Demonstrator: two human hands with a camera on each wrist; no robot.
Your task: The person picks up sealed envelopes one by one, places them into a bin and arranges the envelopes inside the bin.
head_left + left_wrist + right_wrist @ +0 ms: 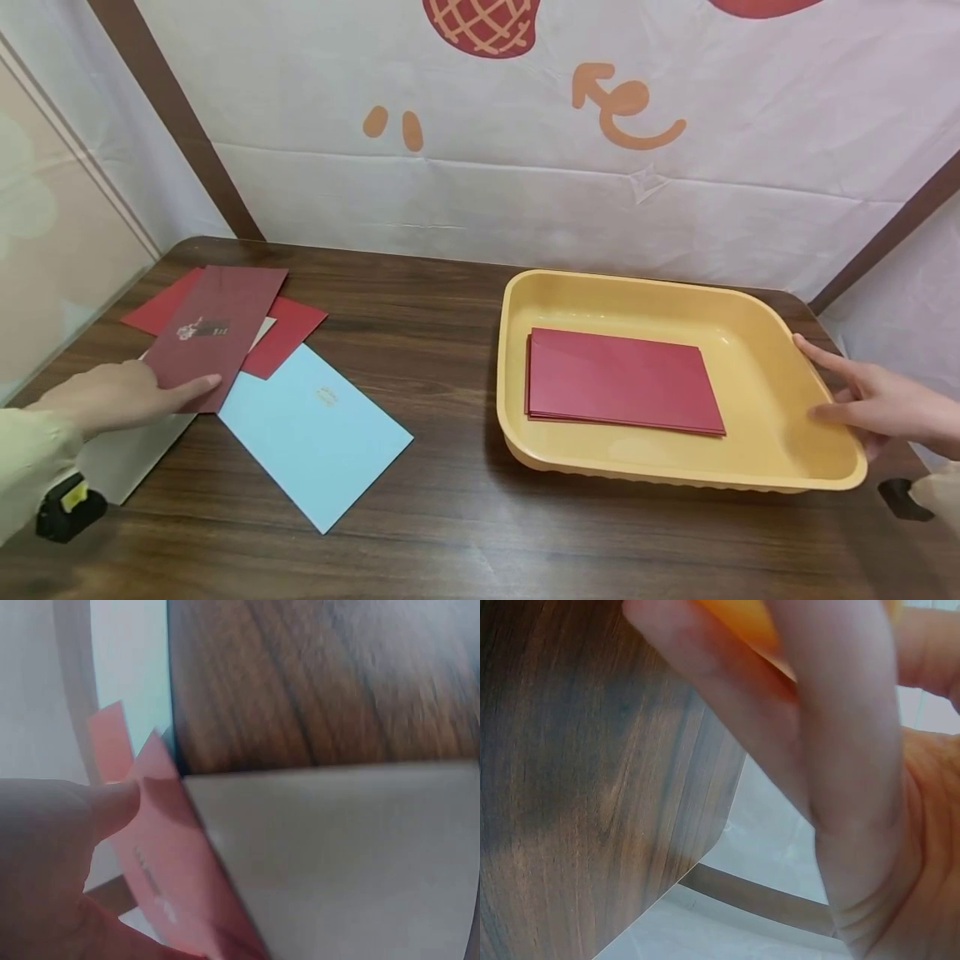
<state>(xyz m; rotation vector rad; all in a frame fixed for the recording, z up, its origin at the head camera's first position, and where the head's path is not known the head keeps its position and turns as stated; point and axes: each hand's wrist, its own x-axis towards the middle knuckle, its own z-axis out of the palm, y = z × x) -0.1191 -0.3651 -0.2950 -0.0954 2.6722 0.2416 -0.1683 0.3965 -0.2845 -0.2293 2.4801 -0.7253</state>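
Observation:
My left hand [123, 396] pinches the near edge of a dark red envelope [232, 304], thumb on top, the other fingers hidden. Small pale print marks the envelope's face. Under and around it lie a brighter red envelope [288, 333], a light blue envelope [318, 442] and a greyish-white envelope [352, 855]. My right hand [888, 408] grips the right wall of a yellow tray [765, 400], thumb inside and other fingers along the outside. A neat stack of red envelopes [622, 379] lies flat in the tray, toward its left side.
Both the tray and the loose envelopes are on a dark wood-grain table [442, 350]. A pale printed cloth [510, 183] hangs right behind the table's back edge, with more cloth at both sides. The tray stands near the table's right end.

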